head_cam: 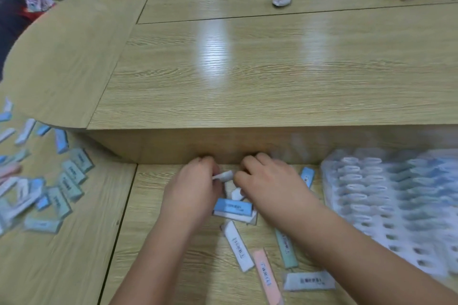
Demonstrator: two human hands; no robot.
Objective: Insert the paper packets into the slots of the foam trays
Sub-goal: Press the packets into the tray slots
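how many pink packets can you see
2. One pink packet lies at bottom centre, next to a white one. Another sits at the far left edge, blurred, so more may be hidden there.

Left hand [192, 188] and right hand [270, 181]: fingertips curl under, out of sight. Small white paper packet [224, 176] between them, both ends covered. White foam slotted tray [329, 195] motion-blurred, cut off by right edge; slot contents unclear. Scattered blue and green paper packets [62, 188] at left are blurred, print unreadable. Long pink paper packet [267, 277] is clipped by bottom edge.
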